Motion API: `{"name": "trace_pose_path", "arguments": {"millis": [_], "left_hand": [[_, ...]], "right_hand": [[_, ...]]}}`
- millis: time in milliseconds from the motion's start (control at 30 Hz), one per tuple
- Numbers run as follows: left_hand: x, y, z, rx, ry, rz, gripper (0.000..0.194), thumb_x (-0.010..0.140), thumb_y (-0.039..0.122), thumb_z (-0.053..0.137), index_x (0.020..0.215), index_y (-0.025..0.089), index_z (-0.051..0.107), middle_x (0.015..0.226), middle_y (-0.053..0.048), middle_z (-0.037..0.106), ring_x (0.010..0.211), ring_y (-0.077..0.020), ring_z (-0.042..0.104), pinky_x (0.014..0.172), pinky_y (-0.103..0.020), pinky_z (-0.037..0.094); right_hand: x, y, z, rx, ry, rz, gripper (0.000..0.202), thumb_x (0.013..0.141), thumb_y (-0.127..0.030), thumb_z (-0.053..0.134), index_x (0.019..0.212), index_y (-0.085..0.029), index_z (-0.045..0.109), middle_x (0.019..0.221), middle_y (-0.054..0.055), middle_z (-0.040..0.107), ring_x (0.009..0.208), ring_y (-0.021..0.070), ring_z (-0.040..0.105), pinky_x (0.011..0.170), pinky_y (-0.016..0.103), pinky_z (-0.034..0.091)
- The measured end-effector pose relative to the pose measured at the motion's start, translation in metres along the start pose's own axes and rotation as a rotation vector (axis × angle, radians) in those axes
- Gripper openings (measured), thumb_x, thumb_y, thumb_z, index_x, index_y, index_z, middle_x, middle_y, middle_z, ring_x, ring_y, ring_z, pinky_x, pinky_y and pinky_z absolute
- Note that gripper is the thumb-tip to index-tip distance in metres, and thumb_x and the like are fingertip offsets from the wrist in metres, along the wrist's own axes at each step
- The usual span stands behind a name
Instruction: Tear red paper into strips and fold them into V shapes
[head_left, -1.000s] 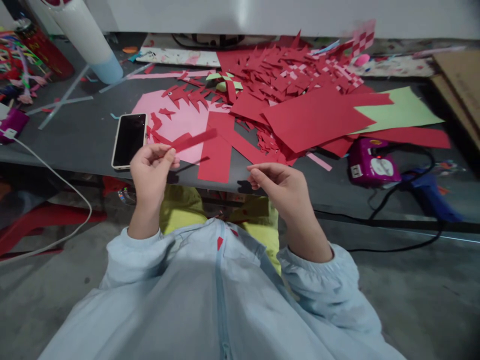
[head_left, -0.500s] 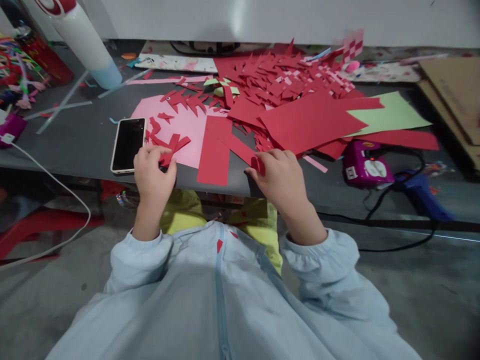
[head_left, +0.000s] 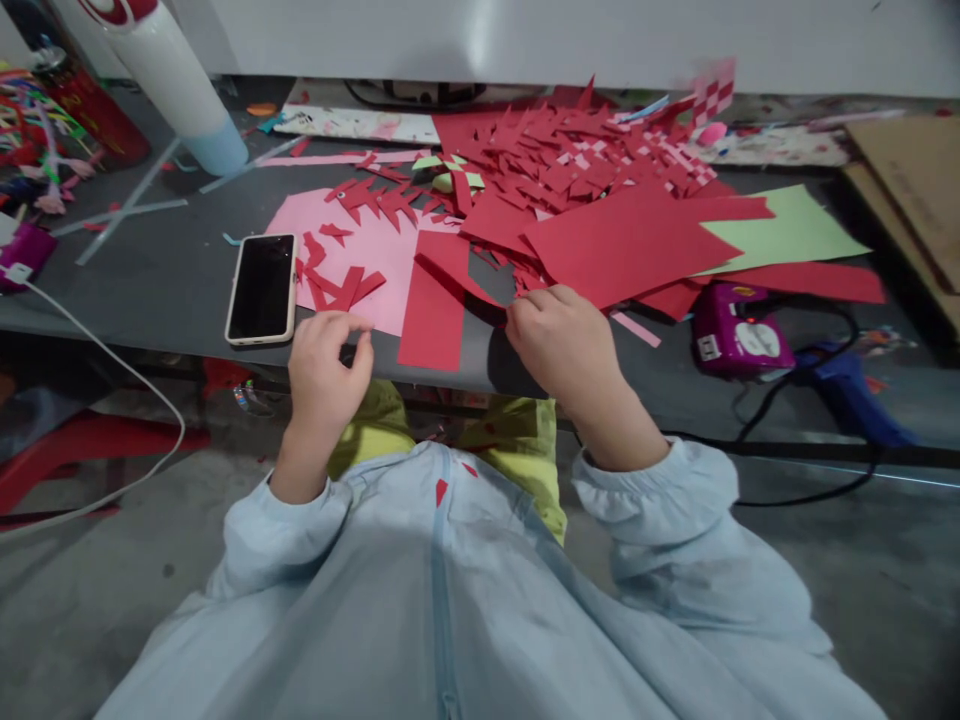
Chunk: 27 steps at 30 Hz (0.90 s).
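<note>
My right hand (head_left: 564, 335) is closed on the near end of a narrow red paper strip (head_left: 459, 278), which tilts up off the table. The strip's far end reaches over a red paper rectangle (head_left: 431, 330). My left hand (head_left: 328, 362) hovers at the table's front edge with thumb and fingers apart, holding nothing. Just beyond it, several small red paper cut-outs (head_left: 347, 290) lie on a pink sheet (head_left: 382, 280). A spiky red paper piece with an eye (head_left: 367, 200) rests at the sheet's top. Left of the sheet lies a phone (head_left: 262, 290).
A heap of red paper scraps (head_left: 555, 150) fills the back, with large red sheets (head_left: 630, 240) and a green sheet (head_left: 795, 230) before it. At right are a purple box (head_left: 739, 330) and a blue glue gun (head_left: 855, 395) with cords. A white bottle (head_left: 172, 85) stands back left.
My left hand has drawn back and right, away from the small red cut-outs. My right hand has turned slightly, and the red strip in it has lifted and tilted.
</note>
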<state>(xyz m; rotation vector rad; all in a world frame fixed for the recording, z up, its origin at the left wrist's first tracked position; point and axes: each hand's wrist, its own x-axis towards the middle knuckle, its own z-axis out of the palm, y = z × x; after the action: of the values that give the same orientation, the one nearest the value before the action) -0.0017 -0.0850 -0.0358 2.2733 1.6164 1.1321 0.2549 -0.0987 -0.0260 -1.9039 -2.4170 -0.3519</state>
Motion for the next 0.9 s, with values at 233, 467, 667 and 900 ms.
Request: {"name": "trace_pose_path", "arguments": {"millis": [233, 467, 667, 900], "left_hand": [[-0.010, 0.016, 0.005, 0.153, -0.187, 0.390, 0.045, 0.091, 0.031, 0.059, 0.135, 0.021, 0.056, 0.139, -0.013, 0.061, 0.130, -0.0305, 0.051, 0.109, -0.045, 0.035], [-0.013, 0.009, 0.017, 0.192, -0.281, 0.559, 0.021, 0.095, 0.026, 0.055, 0.108, 0.023, 0.071, 0.118, -0.006, 0.073, 0.114, -0.0263, 0.061, 0.101, -0.047, 0.041], [-0.018, 0.003, 0.019, 0.151, -0.245, 0.589, 0.018, 0.094, 0.027, 0.057, 0.096, 0.016, 0.071, 0.095, -0.007, 0.073, 0.088, -0.0208, 0.062, 0.079, -0.035, 0.051], [-0.022, 0.005, 0.019, 0.148, -0.256, 0.604, 0.017, 0.095, 0.024, 0.056, 0.094, 0.015, 0.071, 0.088, -0.005, 0.072, 0.082, -0.0190, 0.061, 0.075, -0.032, 0.050]], "right_hand": [[-0.025, -0.006, -0.010, -0.021, 0.185, -0.416, 0.030, 0.097, -0.011, 0.041, 0.100, -0.014, 0.070, 0.103, 0.010, 0.072, 0.092, 0.0224, 0.055, 0.083, 0.033, 0.042], [-0.043, 0.005, 0.001, -0.044, 0.358, -0.596, 0.028, 0.097, -0.009, 0.044, 0.093, -0.015, 0.071, 0.096, 0.006, 0.074, 0.087, 0.0194, 0.055, 0.081, 0.031, 0.042], [-0.047, 0.020, 0.006, -0.021, 0.330, -0.501, 0.022, 0.093, -0.008, 0.050, 0.098, -0.012, 0.070, 0.094, 0.010, 0.074, 0.091, 0.0209, 0.057, 0.080, 0.032, 0.042], [-0.046, 0.019, 0.013, 0.058, 0.310, -0.394, 0.017, 0.093, -0.012, 0.054, 0.097, -0.015, 0.069, 0.093, 0.008, 0.073, 0.090, 0.0196, 0.058, 0.079, 0.032, 0.041]]}}
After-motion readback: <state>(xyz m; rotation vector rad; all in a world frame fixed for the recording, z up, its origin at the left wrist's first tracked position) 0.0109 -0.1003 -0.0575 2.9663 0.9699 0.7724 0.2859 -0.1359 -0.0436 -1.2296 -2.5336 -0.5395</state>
